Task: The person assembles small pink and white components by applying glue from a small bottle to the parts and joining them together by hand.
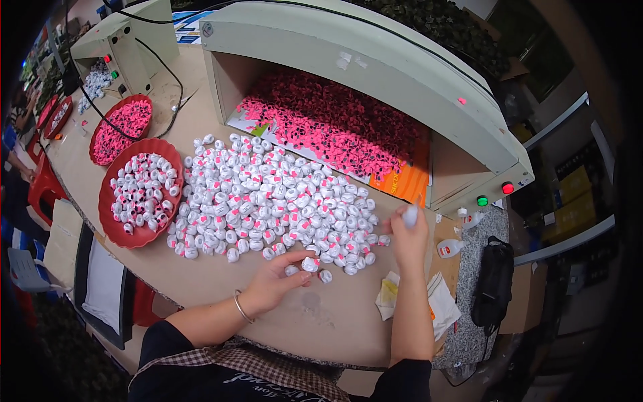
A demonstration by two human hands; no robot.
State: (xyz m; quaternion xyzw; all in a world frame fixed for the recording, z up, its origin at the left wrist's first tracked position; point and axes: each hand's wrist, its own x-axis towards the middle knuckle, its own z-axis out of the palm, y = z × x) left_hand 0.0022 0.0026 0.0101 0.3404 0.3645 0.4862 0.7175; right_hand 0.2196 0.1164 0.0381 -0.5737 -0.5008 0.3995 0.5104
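My left hand (273, 284) pinches a small white rounded piece with a pink part (310, 264) between thumb and fingers, just above the table. Close by its fingertips lie a loose white piece (325, 276) and the near edge of a wide pile of the same white pieces (261, 201), many with pink bits on them. My right hand (407, 234) is closed around a small whitish squeeze bottle (410, 216), its thin tip pointing up, to the right of the pile. Fingers partly cover the bottle.
A pale green box-shaped machine (362, 50) stands behind the pile, with many small pink and dark pieces (321, 127) inside. Left are a red scalloped bowl (107, 194) of white pieces and another red bowl (94, 153). Right lie a white bottle (450, 248), cloths (439, 308) and a black bag (493, 281).
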